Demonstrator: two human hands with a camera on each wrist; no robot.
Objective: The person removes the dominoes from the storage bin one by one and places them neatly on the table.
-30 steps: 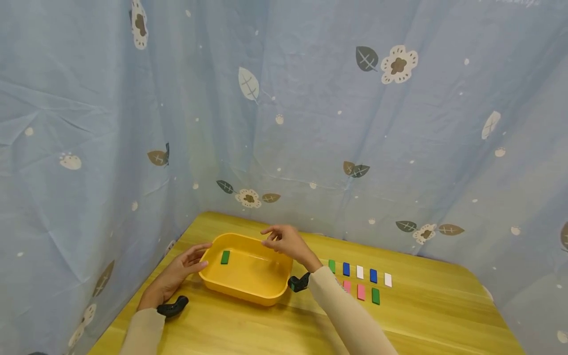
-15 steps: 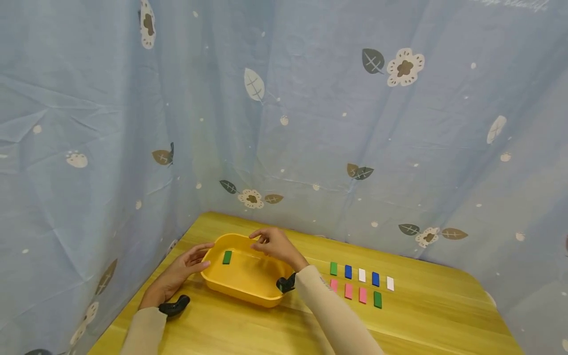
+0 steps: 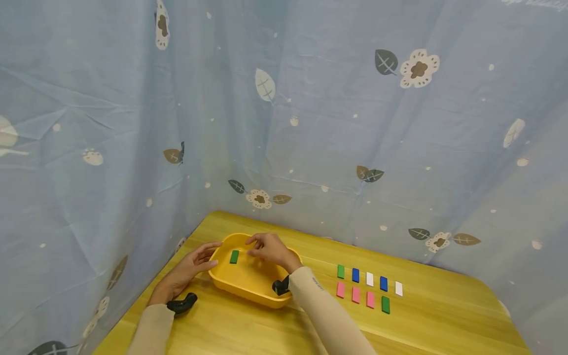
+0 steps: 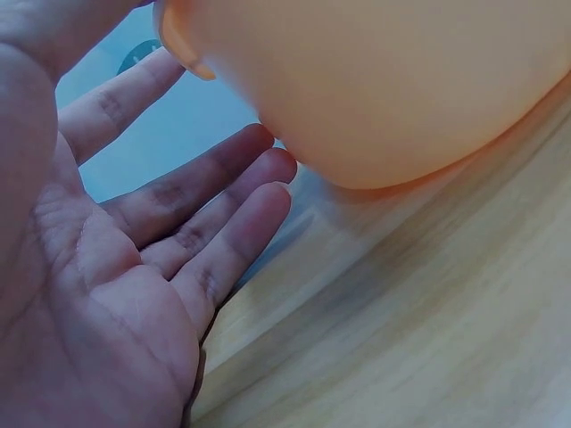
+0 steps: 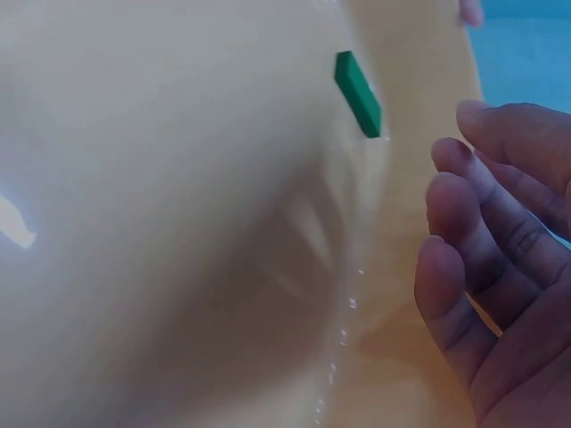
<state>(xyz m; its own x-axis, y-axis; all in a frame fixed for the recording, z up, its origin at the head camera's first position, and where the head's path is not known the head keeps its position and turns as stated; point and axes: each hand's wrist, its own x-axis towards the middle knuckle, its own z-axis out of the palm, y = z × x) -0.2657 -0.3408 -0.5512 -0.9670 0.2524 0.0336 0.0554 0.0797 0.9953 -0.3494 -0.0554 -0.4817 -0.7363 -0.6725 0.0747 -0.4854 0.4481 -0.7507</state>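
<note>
A yellow plastic basin (image 3: 241,292) stands on the left part of the table. One dark green block (image 3: 234,257) lies inside on its floor, near the left end; the right wrist view shows the same green block (image 5: 359,94) close to the basin wall. My left hand (image 3: 185,270) is at the basin's left end, thumb by the rim and fingers fairly straight against or just beside the outer wall. Over the basin's interior hovers my right hand (image 3: 271,250), fingers loosely bent, nothing between them, a short way right of the green block.
Right of the basin, flat blocks lie in two rows on the wooden table (image 3: 443,315). The back row has green, blue (image 3: 383,283) and white (image 3: 399,289) ones; the front row has three pink blocks (image 3: 355,295) and a green one. A patterned curtain (image 3: 328,98) hangs behind.
My right hand has moved left and lower, from the basin's back right rim to over its interior. My left hand stays by the left end. The green block lies where it was.
</note>
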